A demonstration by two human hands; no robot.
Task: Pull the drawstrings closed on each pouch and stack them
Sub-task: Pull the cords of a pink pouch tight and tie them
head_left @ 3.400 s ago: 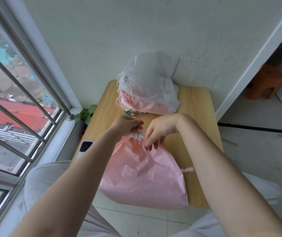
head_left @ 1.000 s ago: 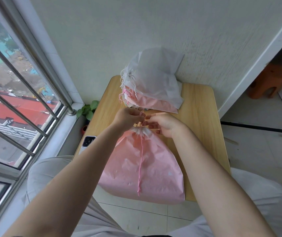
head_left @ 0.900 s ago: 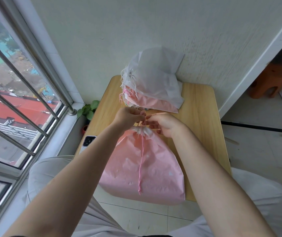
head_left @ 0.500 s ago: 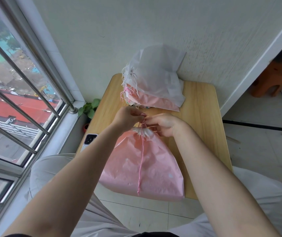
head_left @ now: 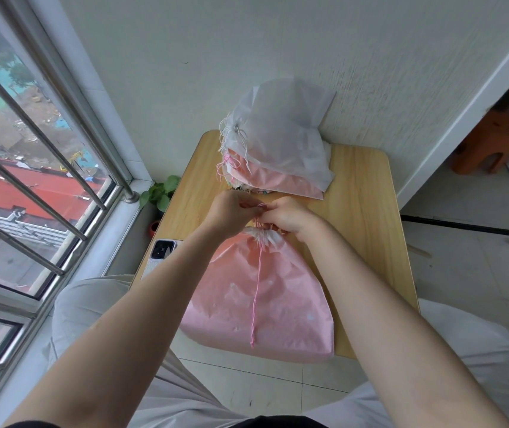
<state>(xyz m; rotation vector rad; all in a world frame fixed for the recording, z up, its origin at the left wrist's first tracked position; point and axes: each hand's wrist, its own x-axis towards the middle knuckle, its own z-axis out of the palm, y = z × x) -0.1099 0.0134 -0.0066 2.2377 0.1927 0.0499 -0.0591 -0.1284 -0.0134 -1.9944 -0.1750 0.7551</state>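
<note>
A pink pouch (head_left: 265, 307) lies flat on the small wooden table (head_left: 367, 217), its bottom edge hanging over the near side. Its mouth (head_left: 264, 236) is gathered tight into white pleats. A pink drawstring (head_left: 256, 291) trails down over the pouch. My left hand (head_left: 231, 210) and my right hand (head_left: 287, 216) meet just above the gathered mouth, both pinching the pink string. At the far end of the table sits a stack of closed pouches (head_left: 277, 143), a white one on top of a pink one, leaning against the wall.
A white phone (head_left: 160, 253) lies on the table's left near corner. A small green plant (head_left: 160, 193) stands on the floor by the window with metal bars (head_left: 46, 168). An orange stool (head_left: 484, 143) is at the far right. My knees flank the table.
The pouch mouth has gone from partly open to gathered shut. Both hands have closed in on the string above the mouth, and the string's loose end now lies down the pouch.
</note>
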